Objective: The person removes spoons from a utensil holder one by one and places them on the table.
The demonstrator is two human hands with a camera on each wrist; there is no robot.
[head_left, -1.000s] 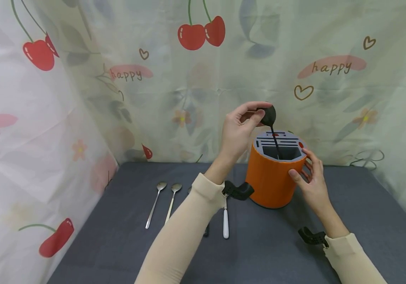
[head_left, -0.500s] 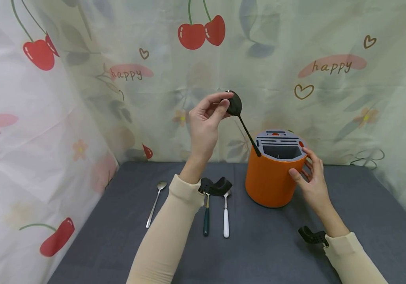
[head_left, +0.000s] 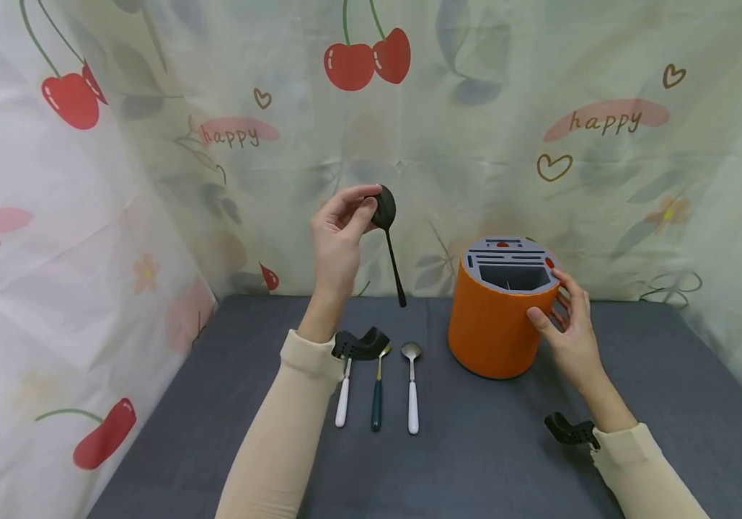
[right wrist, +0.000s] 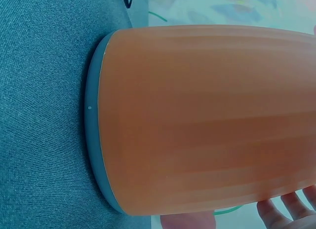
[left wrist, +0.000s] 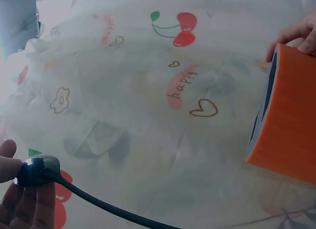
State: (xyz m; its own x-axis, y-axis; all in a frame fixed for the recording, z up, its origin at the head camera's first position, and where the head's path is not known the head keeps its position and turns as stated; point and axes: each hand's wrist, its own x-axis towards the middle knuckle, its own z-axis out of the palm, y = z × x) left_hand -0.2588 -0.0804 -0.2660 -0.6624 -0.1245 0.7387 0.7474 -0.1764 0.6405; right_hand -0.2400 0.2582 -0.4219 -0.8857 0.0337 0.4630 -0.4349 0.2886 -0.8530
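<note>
My left hand pinches a black spoon by its bowl between thumb and fingers. The spoon's long thin handle points downward, in the air left of the holder. An orange, round utensil holder with a grey slotted top stands upright on the table. Its right side is gripped by my right hand, thumb at the front and fingers near the rim. Across the right wrist view spreads the holder's orange wall, with fingertips against its edge.
On the dark grey table lie a white-handled spoon, a green-handled utensil with a gold head and another white-handled utensil, partly hidden by the left wrist mount. Behind hangs a cherry-print curtain.
My left hand has moved left with the black spoon; the handle, earlier down in the holder's large opening, is now well clear of it. My right hand stays on the holder.
</note>
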